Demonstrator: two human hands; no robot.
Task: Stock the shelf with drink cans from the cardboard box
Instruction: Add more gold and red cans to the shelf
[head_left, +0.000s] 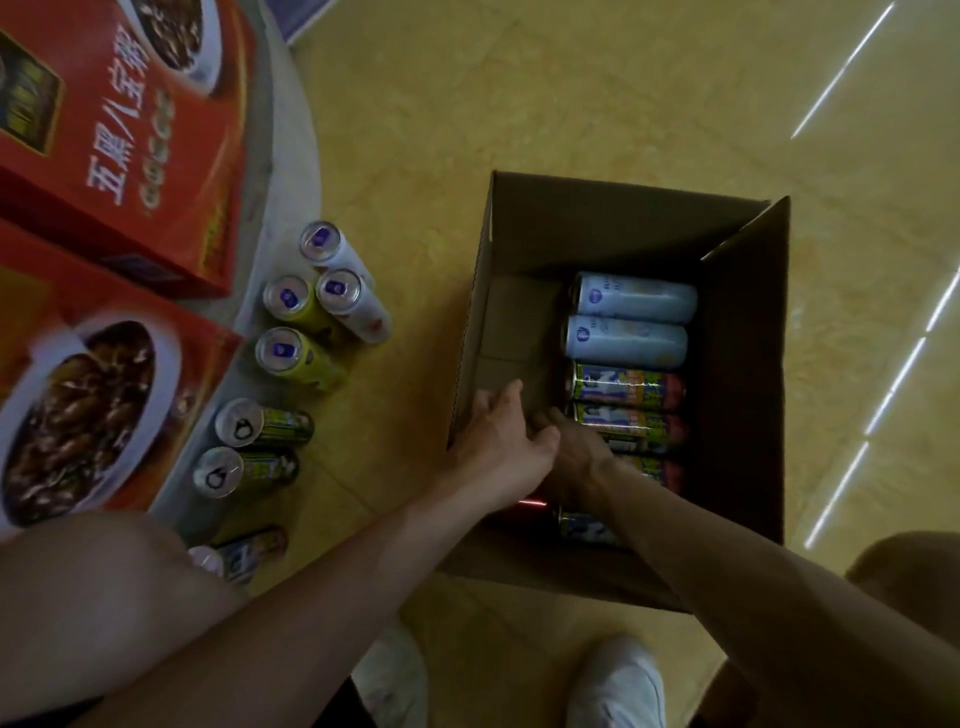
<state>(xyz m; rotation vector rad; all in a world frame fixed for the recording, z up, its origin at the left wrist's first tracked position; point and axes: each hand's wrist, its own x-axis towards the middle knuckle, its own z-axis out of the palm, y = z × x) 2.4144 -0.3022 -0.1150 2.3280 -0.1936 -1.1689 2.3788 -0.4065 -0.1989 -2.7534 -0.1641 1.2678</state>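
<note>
The fingers (503, 402) of the left hand (498, 441) lie straight and close together. They point away from the person, over the left wall of the cardboard box (613, 228) near its near corner, with the thumb spread toward the box's inside. The right hand (574, 457) is just inside the box, touching or nearly touching that thumb, and lies back-up over the row of cans. Its fingers are in shadow and partly behind the left hand, so I cannot tell whether they are curled on a can. The cans inside the box lie on their sides in one row along its right half. Each long axis runs across the box from the left wall to the right wall, with the tops pointing toward the left wall. Two pale cans (634, 299) lie at the far end of the row, and patterned cans (626, 387) in green and orange fill the stretch toward the near end, several of them under the right wrist. To the left of the box, standing cans (283, 351) are set upright on the yellow floor (519, 104), tops up, in a loose line from far to near. The nearest one is partly hidden behind a knee (104, 597). Farther left of the box are red cartons (130, 145) printed with bowls of food. On the near side of the box are two white shoes (618, 686).
</note>
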